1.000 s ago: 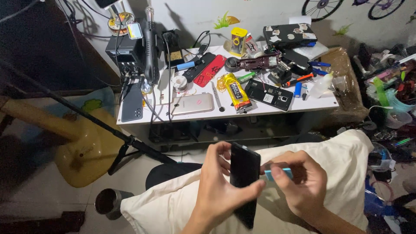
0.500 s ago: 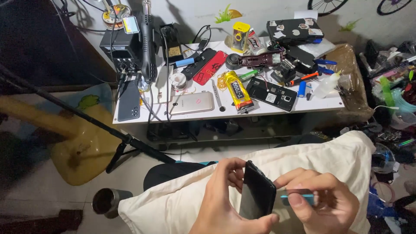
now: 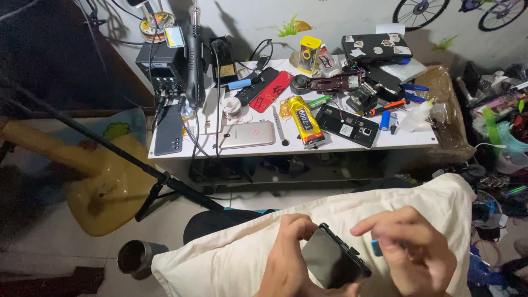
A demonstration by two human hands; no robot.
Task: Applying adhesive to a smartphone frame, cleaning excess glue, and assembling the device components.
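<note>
Left hand [image 3: 289, 258] fingers curled round a dark, glossy phone [image 3: 333, 259] at the frame's lower centre, tilted over a cream pillow [image 3: 231, 258]. Right hand [image 3: 410, 250] pinched a small blue tool [image 3: 375, 247] beside its right edge. Cluttered white table [image 3: 385, 140] stood well above.

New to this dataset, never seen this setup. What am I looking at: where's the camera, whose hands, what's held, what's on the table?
There is no machine here. The single picture comes from a camera worn on a person's head, looking down at their own two bare hands over a cream pillow on their lap. The left hand holds a dark phone by its edge; the right hand hovers over it, with something small and blue just behind its fingers. Ahead, a low white table carries phones, a yellow glue tube, cables and tools.
</note>
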